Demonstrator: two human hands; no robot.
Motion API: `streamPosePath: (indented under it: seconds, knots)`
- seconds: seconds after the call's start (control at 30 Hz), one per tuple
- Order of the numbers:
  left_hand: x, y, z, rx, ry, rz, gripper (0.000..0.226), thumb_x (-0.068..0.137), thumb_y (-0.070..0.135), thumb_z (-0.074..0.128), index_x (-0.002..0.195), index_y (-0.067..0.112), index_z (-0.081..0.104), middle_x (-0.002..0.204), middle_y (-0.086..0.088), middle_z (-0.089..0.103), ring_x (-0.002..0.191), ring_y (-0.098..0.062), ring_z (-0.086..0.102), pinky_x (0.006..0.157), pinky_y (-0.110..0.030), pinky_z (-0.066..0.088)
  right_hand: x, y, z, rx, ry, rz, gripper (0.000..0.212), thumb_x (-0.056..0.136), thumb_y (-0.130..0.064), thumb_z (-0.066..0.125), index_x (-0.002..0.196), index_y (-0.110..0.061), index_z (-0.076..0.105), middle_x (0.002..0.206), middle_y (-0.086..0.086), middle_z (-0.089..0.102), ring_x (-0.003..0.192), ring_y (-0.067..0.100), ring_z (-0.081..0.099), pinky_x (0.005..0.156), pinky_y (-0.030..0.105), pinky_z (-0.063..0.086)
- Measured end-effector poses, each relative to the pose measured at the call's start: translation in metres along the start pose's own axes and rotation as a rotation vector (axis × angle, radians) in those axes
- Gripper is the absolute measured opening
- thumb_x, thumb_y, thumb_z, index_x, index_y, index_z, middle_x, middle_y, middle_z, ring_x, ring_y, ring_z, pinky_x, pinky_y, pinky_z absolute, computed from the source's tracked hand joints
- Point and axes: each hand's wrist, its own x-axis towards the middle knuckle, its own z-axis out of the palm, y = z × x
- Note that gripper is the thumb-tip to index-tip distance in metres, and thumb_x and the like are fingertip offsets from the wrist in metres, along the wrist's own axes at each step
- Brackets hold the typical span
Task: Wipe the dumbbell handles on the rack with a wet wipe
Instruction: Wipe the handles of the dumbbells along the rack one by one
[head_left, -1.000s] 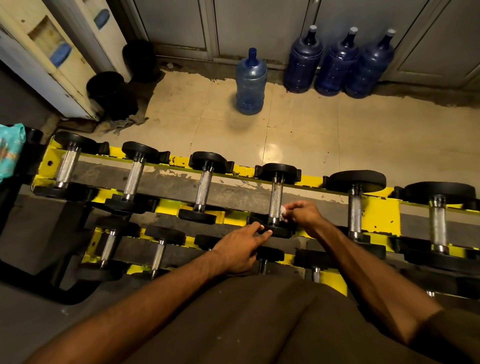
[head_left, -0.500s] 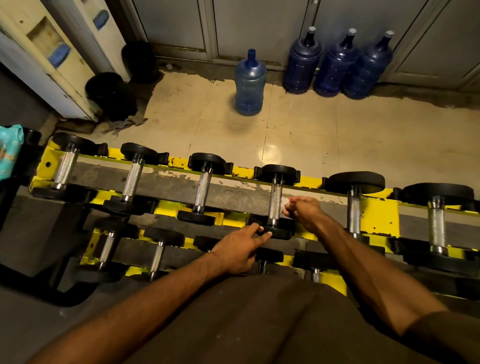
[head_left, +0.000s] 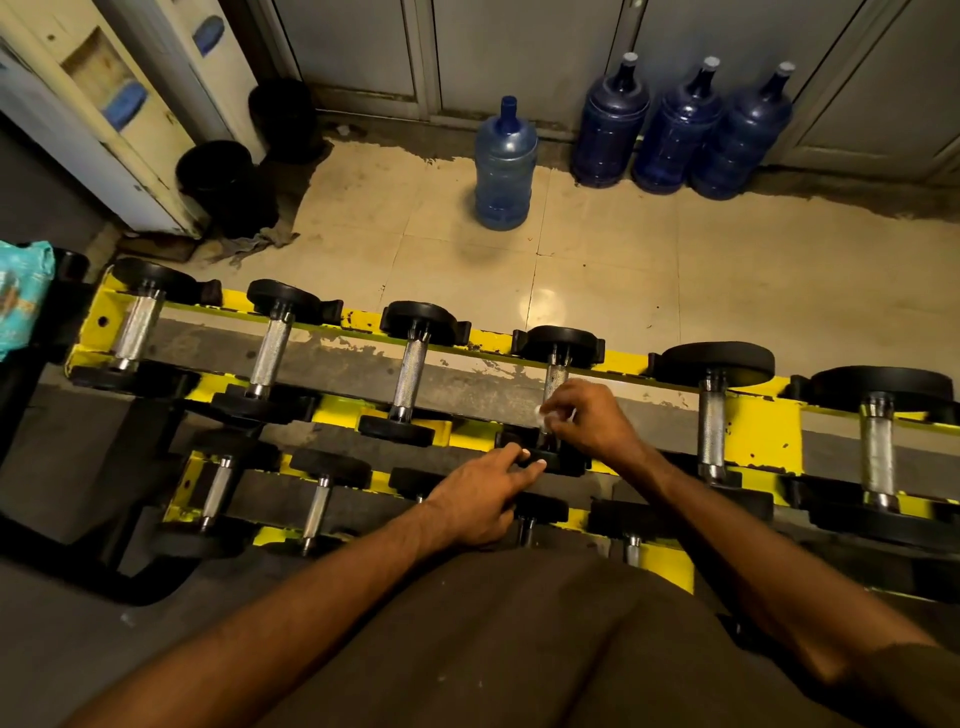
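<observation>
**Here, a wet wipe is pressed to the fourth dumbbell handle**

At the far left edge, a teal packet (head_left: 21, 306) is seen beside the end of the yellow rack (head_left: 763, 431). Six dumbbells are laid crosswise along the rack's upper rail, with their knurled metal bars pointed away from the camera. A lower rail of smaller dumbbells (head_left: 314, 506) is partly hidden under the arms. The first three handles (head_left: 270, 356) from the left are well apart from both hands.

The left hand (head_left: 483, 499) is stretched out over the lower rail. Its grip is spread, and straight fingertips (head_left: 539, 462) are laid on the near black head (head_left: 571, 462) of the fourth dumbbell. Just to the right, the right hand (head_left: 592, 421) is held at the fourth handle (head_left: 555, 382). Its grip is pinched around a small white wet wipe (head_left: 543, 415), which is pressed against the near part of the bar. Further right, the two larger dumbbells (head_left: 711, 431) are set apart from the hands.

Beyond the rack, two black bins (head_left: 223, 182) are seen at the left of the tiled floor (head_left: 623, 270), with a crumpled rag (head_left: 254, 241) beside them. A pale blue water bottle (head_left: 505, 166) is stood alone near the middle. Three darker bottles (head_left: 675, 130) are lined up against the wall to its right.
</observation>
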Motion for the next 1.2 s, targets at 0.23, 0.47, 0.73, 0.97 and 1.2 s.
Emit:
streamPosePath:
  seconds: [0.23, 0.47, 0.73, 0.97, 1.2]
  knots:
    - [-0.003, 0.005, 0.001, -0.001, -0.005, -0.003, 0.073, 0.098, 0.025, 0.055, 0.16, 0.022, 0.017, 0.151, -0.007, 0.025, 0.136, -0.022, 0.036, 0.113, -0.036, 0.039, 0.026, -0.023, -0.007, -0.371, -0.106, -0.079, 0.025, 0.092, -0.019, 0.067, 0.116, -0.017, 0.07, 0.122, 0.0, 0.063, 0.106, 0.018, 0.062, 0.084, 0.031, 0.053]
    - [-0.003, 0.003, 0.0, 0.021, -0.009, 0.022, 0.071, 0.097, 0.024, 0.057, 0.158, 0.021, 0.022, 0.148, -0.006, 0.026, 0.13, -0.023, 0.041, 0.108, -0.034, 0.044, 0.047, -0.058, 0.006, -0.656, -0.594, -0.014, 0.02, 0.09, -0.021, 0.066, 0.109, -0.016, 0.07, 0.101, 0.004, 0.07, 0.09, 0.021, 0.064, 0.067, 0.03, 0.048]
    - [-0.003, 0.002, -0.003, 0.035, 0.022, 0.032, 0.059, 0.093, 0.024, 0.059, 0.148, 0.022, 0.039, 0.139, -0.005, 0.033, 0.118, -0.022, 0.047, 0.097, -0.037, 0.05, 0.046, -0.076, 0.009, -0.73, -0.619, -0.039, 0.018, 0.09, -0.026, 0.067, 0.102, -0.013, 0.065, 0.087, 0.003, 0.059, 0.082, 0.02, 0.059, 0.069, 0.033, 0.045]
    - [-0.001, 0.001, -0.002, 0.037, -0.007, 0.017, 0.071, 0.097, 0.025, 0.057, 0.158, 0.023, 0.022, 0.148, -0.006, 0.027, 0.129, -0.022, 0.041, 0.108, -0.035, 0.043, 0.052, -0.064, -0.021, -0.698, -0.3, -0.104, 0.016, 0.089, -0.015, 0.067, 0.105, -0.013, 0.068, 0.101, 0.004, 0.066, 0.09, 0.023, 0.063, 0.072, 0.035, 0.05]
    - [-0.003, -0.005, 0.001, 0.0, 0.006, 0.016, 0.074, 0.097, 0.024, 0.057, 0.16, 0.024, 0.018, 0.151, -0.006, 0.025, 0.135, -0.02, 0.036, 0.11, -0.032, 0.04, 0.02, -0.027, -0.007, -0.373, -0.344, -0.093, 0.014, 0.09, -0.021, 0.068, 0.104, -0.018, 0.067, 0.109, 0.001, 0.062, 0.099, 0.017, 0.061, 0.08, 0.029, 0.053]
